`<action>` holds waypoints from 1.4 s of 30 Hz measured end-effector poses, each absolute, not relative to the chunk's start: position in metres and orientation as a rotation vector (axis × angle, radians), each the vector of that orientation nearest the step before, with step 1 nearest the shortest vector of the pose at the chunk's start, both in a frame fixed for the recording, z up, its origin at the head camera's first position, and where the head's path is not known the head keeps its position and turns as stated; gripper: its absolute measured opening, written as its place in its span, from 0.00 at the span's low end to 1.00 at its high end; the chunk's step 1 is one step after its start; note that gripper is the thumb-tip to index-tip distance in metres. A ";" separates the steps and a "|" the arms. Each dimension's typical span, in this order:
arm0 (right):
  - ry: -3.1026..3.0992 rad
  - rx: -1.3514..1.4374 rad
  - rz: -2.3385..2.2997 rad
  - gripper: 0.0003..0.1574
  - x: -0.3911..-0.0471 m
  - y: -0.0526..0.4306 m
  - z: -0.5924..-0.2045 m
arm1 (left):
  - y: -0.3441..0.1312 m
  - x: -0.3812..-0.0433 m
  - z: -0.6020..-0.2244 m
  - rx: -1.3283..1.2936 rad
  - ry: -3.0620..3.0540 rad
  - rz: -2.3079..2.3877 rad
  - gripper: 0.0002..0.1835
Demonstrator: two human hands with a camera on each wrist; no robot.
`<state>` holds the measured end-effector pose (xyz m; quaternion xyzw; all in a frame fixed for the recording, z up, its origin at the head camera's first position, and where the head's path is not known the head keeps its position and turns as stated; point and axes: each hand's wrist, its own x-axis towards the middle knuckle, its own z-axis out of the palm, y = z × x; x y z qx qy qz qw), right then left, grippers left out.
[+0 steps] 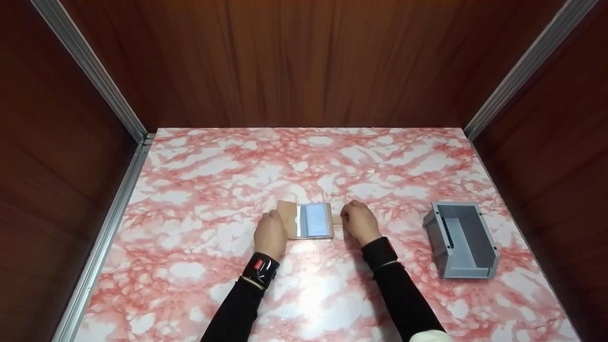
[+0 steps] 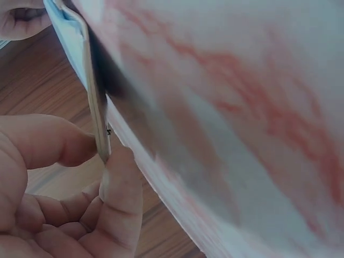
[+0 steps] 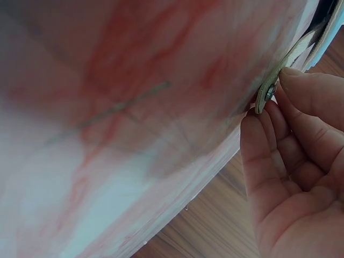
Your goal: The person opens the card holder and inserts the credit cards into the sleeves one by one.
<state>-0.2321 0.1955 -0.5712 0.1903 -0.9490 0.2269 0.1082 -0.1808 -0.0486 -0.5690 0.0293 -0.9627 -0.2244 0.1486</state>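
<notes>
A tan card holder point(image 1: 288, 216) lies spread open near the middle of the table, its clear bluish plastic sleeves point(image 1: 317, 219) facing up. At its left edge, my left hand point(image 1: 271, 233) pinches the cover between thumb and finger; the left wrist view shows the thin cover edge point(image 2: 94, 91) and a small metal stud by the fingertips. On the other side, my right hand point(image 1: 360, 222) pinches the short closing strap point(image 1: 337, 220). A metal snap point(image 3: 271, 91) shows on that strap in the right wrist view, right at the fingertips.
A grey open-fronted plastic bin point(image 1: 468, 273) stands on the right part of the table. Red-and-white marbled covering point(image 1: 190, 270) spreads over the tabletop. Dark wood-look panels point(image 1: 304, 61) with metal corner rails point(image 1: 90, 52) enclose the back and sides.
</notes>
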 end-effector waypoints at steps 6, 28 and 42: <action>-2.785 0.559 0.672 0.05 -0.232 0.195 -0.571 | -0.052 -0.182 -0.573 0.053 -2.792 -0.594 0.05; -2.786 0.573 0.678 0.04 -0.230 0.196 -0.570 | -0.053 -0.184 -0.573 -0.005 -2.850 -0.606 0.05; -2.801 0.536 0.596 0.06 -0.222 0.200 -0.556 | -0.048 -0.184 -0.571 0.048 -2.908 -0.598 0.08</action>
